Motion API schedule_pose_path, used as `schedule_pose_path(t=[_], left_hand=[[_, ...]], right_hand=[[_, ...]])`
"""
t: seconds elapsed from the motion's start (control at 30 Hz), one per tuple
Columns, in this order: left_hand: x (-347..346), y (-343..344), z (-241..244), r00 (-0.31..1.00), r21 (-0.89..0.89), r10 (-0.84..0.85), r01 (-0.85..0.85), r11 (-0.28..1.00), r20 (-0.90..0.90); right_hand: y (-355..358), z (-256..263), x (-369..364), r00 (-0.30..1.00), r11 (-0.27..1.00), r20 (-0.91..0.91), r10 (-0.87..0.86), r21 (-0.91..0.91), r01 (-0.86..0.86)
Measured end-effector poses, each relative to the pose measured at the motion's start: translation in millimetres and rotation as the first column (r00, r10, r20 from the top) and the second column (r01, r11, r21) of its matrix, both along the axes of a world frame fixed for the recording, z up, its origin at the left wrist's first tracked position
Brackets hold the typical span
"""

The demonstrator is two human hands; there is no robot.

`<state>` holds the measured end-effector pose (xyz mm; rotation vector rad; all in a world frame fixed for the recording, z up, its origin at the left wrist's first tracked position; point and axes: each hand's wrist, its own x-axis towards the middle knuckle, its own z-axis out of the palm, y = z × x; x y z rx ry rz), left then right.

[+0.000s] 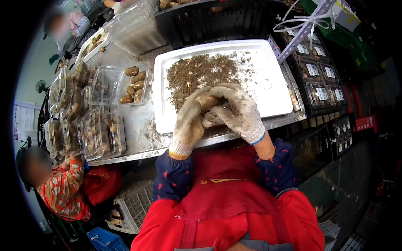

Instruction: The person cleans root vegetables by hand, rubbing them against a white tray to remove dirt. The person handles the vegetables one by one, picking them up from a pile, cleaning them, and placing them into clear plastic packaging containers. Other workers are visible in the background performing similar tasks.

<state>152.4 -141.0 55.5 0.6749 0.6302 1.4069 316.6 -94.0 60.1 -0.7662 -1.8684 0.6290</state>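
A brown taro-like tuber point(207, 102) is held between my two gloved hands over the near edge of a white tray point(273, 103). My left hand point(190, 119), in a soiled knit glove, wraps its left side. From the right, my right hand point(240, 109) curls its fingers over the top and in below it. The gloves hide part of the tuber. Loose dirt and root scraps point(201, 73) are spread on the tray. Left of the tray lies an open clear plastic clamshell box point(106, 86) with several tubers point(138, 80) in one half.
Filled clamshell boxes point(94, 135) are piled at the table's left. Stacked clear boxes point(135, 28) and a black crate point(216, 23) stand behind. A perforated metal post point(301, 31) rises by labelled packs point(317, 69) at right. Two people are at left, one by the table edge point(141, 156).
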Motion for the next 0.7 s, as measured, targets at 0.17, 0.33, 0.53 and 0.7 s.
schedule_pose_path(t=[0.17, 0.33, 0.53, 0.7], left_hand=[[-17, 13, -8, 0.939, 0.126, 0.115, -0.078, 0.989, -0.323], [-22, 49, 23, 0.913, 0.253, 0.196, -0.107, 0.961, -0.359], [-60, 94, 11, 0.357, 0.601, 0.586, -0.081, 0.795, -0.728], [-87, 110, -24, 0.248, 0.546, 0.591, -0.232, 0.805, -0.767]], right_hand=[[-6, -9, -11, 0.977, 0.936, -0.206, -0.049, -0.351, -0.026], [30, 36, -20, 0.999, 0.989, 0.051, 0.009, 0.148, -0.016], [83, 45, -52, 0.991, 0.953, 0.123, 0.046, 0.292, -0.081], [105, 12, -75, 0.993, 0.913, 0.08, 0.088, 0.393, -0.113]])
